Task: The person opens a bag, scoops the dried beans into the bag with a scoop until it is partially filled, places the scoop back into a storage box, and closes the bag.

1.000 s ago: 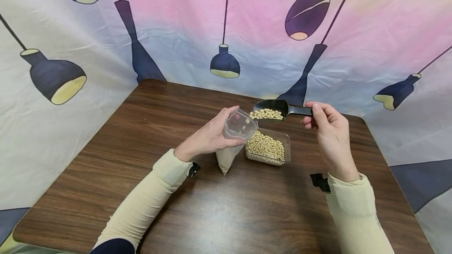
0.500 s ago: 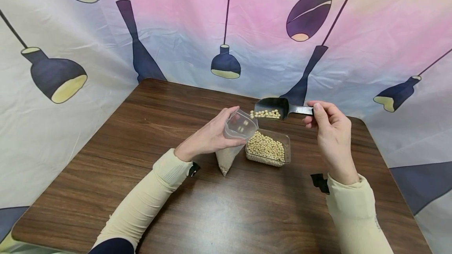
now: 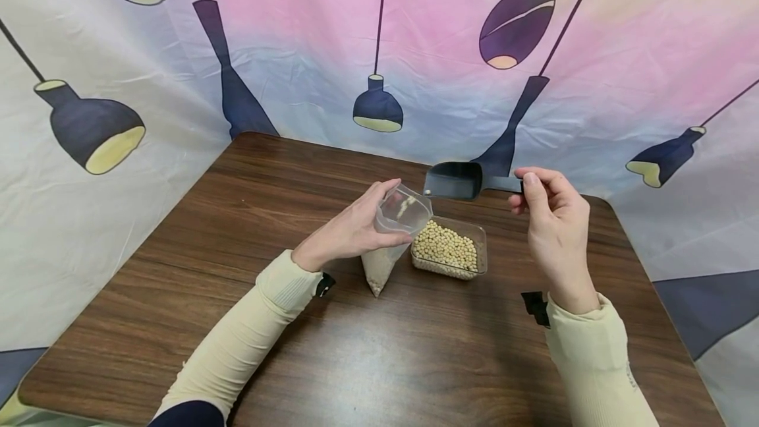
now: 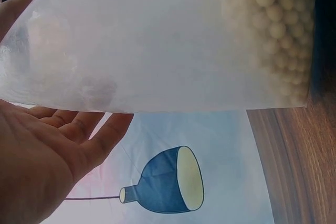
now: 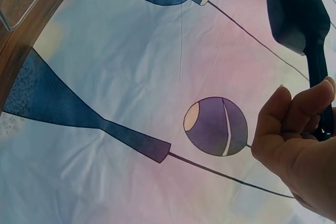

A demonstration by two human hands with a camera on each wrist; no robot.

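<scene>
My left hand (image 3: 350,232) holds a translucent plastic bag (image 3: 382,267) upright, its mouth spread between thumb and fingers. In the left wrist view, pale round soybeans (image 4: 283,30) fill the bottom of the bag, close over the table. A few blurred beans show inside the bag's mouth. With thumb and fingers, my right hand (image 3: 557,232) pinches the handle of a black scoop (image 3: 455,180). The scoop tilts toward the bag, its lip right at the bag's rim. A single bean sits near that lip; the rest of the scoop is bare.
Below the scoop, a clear rectangular container (image 3: 483,252) with more soybeans (image 3: 445,246) stands on the brown wooden table (image 3: 379,354), just right of the bag. A fabric backdrop (image 3: 296,64) printed with lamps hangs behind the table.
The soybeans in the scoop have slid out into the bag, from a good heap to one bean. The scoop has tipped further and risen slightly. My left hand has stayed in place.
</scene>
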